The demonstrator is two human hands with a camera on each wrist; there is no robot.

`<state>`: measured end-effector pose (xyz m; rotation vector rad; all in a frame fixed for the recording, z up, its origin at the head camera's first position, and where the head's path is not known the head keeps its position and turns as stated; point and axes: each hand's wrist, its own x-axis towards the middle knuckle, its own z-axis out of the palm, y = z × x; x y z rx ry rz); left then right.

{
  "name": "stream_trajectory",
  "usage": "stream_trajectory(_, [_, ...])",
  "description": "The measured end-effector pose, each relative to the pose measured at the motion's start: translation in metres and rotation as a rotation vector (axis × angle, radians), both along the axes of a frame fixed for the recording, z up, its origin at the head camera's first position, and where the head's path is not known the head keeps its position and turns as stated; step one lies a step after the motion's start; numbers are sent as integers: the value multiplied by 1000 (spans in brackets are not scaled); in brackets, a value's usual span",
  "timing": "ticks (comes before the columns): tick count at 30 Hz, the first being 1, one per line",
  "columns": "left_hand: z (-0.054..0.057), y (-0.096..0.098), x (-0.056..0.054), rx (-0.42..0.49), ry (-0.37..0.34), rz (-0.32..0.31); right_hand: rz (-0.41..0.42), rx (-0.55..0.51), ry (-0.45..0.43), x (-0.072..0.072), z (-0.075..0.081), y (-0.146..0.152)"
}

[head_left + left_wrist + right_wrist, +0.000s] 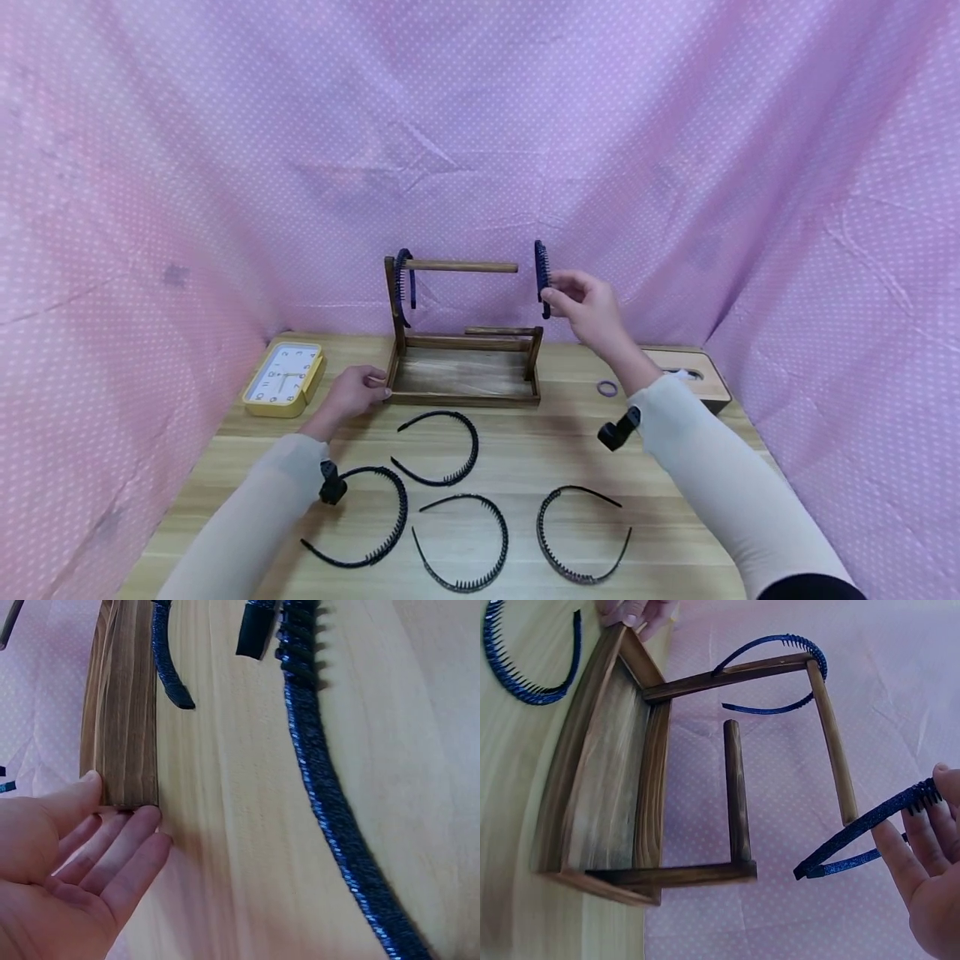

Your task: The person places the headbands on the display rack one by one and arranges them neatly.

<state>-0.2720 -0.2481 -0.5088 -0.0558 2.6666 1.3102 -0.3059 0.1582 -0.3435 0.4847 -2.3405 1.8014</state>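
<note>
My right hand (pixel 592 312) pinches a dark blue toothed headband (pixel 542 271), raised near the free end of the upper bar (pixel 465 266) of a brown wooden rack (pixel 465 400). In the right wrist view, that headband (pixel 866 821) overlaps the bar's tip, its two ends pointing away from the fingers. My left hand (pixel 356 392) grips the front left corner of the rack's base, thumb and fingers on either side in the left wrist view. Another blue headband (pixel 402 287) hangs over the upper bar beside the upright post. A shorter lower bar (pixel 501 331) stands at the right.
Several toothed headbands lie in front of the rack, among them one just before it (pixel 472 450) and one at right (pixel 542 533). A yellow clock (pixel 283 377) sits left. A purple ring (pixel 607 388) and a tissue box (pixel 697 367) are right. Pink dotted cloth (pixel 480 125) hangs behind.
</note>
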Motion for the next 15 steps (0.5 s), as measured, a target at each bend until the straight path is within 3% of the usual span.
stream_trajectory(8, [9, 4, 0, -38, -30, 5, -8, -59, -85, -26, 0, -32])
stream_trajectory(15, [10, 5, 1, -75, -18, -8, 22, -116, -156, -41, -6, -66])
